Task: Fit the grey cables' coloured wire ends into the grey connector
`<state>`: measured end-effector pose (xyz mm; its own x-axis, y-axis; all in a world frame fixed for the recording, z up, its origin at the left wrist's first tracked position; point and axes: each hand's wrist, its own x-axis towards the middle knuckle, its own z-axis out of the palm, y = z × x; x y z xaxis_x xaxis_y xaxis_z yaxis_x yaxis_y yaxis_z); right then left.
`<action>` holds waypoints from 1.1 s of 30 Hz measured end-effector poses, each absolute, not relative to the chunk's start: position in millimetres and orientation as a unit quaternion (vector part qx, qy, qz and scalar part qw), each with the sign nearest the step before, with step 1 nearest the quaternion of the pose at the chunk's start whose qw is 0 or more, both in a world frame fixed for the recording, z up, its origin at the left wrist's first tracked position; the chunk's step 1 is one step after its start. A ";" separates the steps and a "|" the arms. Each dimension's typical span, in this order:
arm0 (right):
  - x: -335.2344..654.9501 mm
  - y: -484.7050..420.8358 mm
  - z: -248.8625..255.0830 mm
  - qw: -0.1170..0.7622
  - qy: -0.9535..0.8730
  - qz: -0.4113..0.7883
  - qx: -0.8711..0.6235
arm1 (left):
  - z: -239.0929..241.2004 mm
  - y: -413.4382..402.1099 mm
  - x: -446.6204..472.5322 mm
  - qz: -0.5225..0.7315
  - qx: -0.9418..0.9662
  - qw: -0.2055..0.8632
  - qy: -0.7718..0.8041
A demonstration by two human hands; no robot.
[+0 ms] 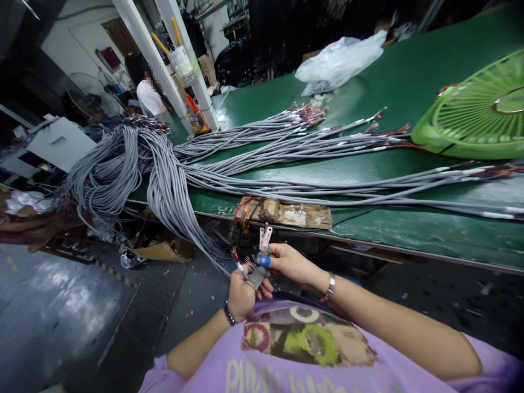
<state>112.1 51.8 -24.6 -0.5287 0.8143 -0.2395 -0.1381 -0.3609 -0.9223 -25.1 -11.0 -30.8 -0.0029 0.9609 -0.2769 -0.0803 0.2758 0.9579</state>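
**Both hands engaged at tabletop edge: cable end and tool held**

The left hand (241, 295) is closed around the end of a grey cable (238, 266), its stripped red wires pointing up. The thumb wears a grey finger cover. The right hand (291, 263) grips a pink tool (265, 237), held upright and just beside the cable end; one finger has a blue cover. Both hands sit below the front edge of the green tabletop (409, 82). On it lie a large cable bundle (172, 180), a wooden block (295, 214), a green fan grille (475, 114) and a plastic bag (339, 60).
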 end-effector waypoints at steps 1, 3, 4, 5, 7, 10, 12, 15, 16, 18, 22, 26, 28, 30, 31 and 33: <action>111.7 52.1 -24.2 0.321 -0.467 0.736 -0.370 | -31.6 -11.1 -25.0 0.462 0.389 0.577 0.549; 111.8 51.6 -23.8 0.320 -0.469 0.732 -0.377 | -32.7 -10.8 -24.8 0.484 0.368 0.577 0.546; 112.1 50.9 -23.9 0.321 -0.468 0.732 -0.377 | -33.0 -10.5 -24.8 0.491 0.359 0.579 0.542; 112.5 50.0 -24.1 0.324 -0.465 0.734 -0.374 | -33.0 -10.2 -24.7 0.497 0.351 0.582 0.540; 113.3 48.0 -24.6 0.329 -0.457 0.742 -0.364 | -32.3 -9.5 -24.6 0.508 0.337 0.585 0.535; 113.5 46.1 -24.5 0.326 -0.450 0.755 -0.347 | -30.8 -8.4 -24.0 0.521 0.316 0.586 0.534; 112.9 45.7 -23.5 0.325 -0.446 0.758 -0.348 | -30.0 -8.0 -23.6 0.524 0.305 0.586 0.538; 112.2 45.5 -22.0 0.323 -0.441 0.757 -0.359 | -29.1 -8.2 -23.4 0.525 0.295 0.585 0.544; 112.5 45.3 -22.1 0.323 -0.437 0.758 -0.360 | -28.5 -8.4 -23.7 0.525 0.295 0.584 0.545; 114.4 44.9 -24.0 0.328 -0.422 0.771 -0.348 | -26.5 -9.0 -25.0 0.527 0.300 0.583 0.541; 122.2 48.3 -32.0 0.357 -0.335 0.820 -0.295 | -17.4 -8.7 -29.7 0.523 0.308 0.603 0.518; 125.3 60.1 -32.4 0.379 -0.277 0.830 -0.301 | -5.4 -4.7 -30.6 0.495 0.331 0.630 0.498; 123.1 66.2 -27.4 0.381 -0.291 0.826 -0.296 | -0.9 -1.7 -27.7 0.486 0.340 0.642 0.486; 119.7 70.3 -21.1 0.384 -0.303 0.823 -0.288 | 1.9 1.3 -23.5 0.485 0.342 0.648 0.477; 118.0 71.4 -18.2 0.387 -0.301 0.824 -0.286 | 2.5 2.6 -21.4 0.487 0.341 0.650 0.474; 115.2 72.1 -13.9 0.389 -0.279 0.832 -0.281 | 2.6 4.8 -18.1 0.490 0.336 0.651 0.473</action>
